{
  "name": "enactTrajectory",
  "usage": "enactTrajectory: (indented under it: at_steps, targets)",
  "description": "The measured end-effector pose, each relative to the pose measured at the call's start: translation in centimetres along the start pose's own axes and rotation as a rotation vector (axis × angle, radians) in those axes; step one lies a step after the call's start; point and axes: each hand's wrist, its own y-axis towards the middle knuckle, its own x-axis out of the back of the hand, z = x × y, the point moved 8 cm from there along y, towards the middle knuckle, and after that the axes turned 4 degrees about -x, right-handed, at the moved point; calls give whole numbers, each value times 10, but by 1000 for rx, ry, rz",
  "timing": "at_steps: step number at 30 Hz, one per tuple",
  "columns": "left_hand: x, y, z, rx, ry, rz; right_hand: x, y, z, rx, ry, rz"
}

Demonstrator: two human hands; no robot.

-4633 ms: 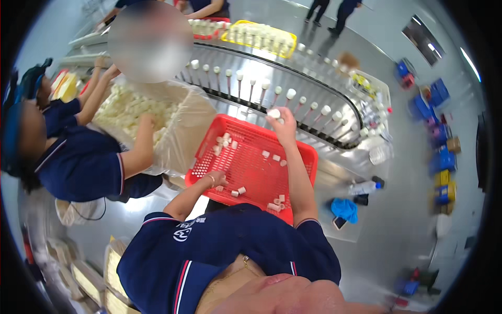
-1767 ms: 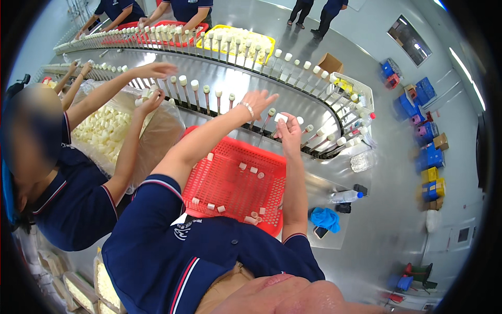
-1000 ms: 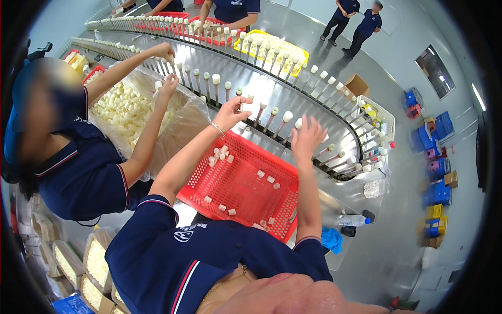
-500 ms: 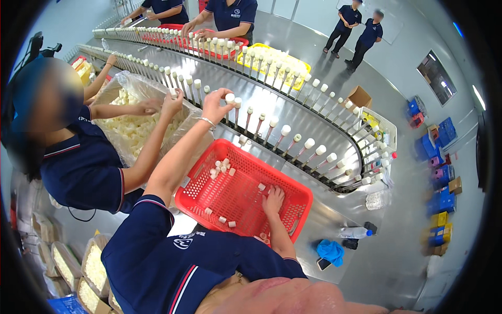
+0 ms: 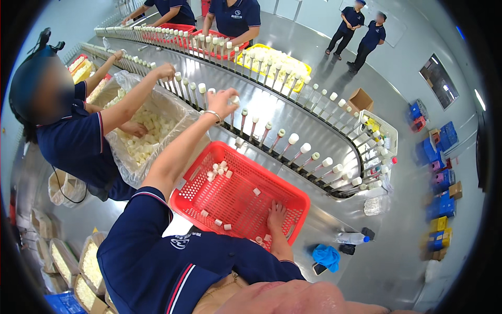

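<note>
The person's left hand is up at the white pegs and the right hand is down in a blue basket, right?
Not quite. The head view shows the basket is red, not blue. The left hand is up at the white pegs, and the right hand is down in the basket.

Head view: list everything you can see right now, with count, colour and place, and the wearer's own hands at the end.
Red plastic mesh basket: one, in front of the wearer, below the conveyor.
Small white cylindrical caps: a scattered few, white, on the basket floor.
Curved steel conveyor with upright pins: one, silver, many pins capped white, arcing across the middle.
Clear bag of white caps: one, left of the basket.
Co-worker in dark blue shirt: one, at left, reaching to the pins.
Blue cloth: one, on the floor, lower right.
Left hand: raised at a pin, fingers pinching a white cap.
Right hand: palm down in the basket among the caps.
</note>
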Motion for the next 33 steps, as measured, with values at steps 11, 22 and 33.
enactTrajectory:
  at_steps: [11, 22, 33]
  targets:
    - [-90, 13, -89, -207, 216, 522, -2, 29, 15, -328, 1287, 204]
    - [-155, -268, -78, -585, 140, 432, 211, 117, 125, 77, 1829, 282]
    - [-200, -425, 46, 105, 145, 1474, 295, 227, 176, 178, 37, -166]
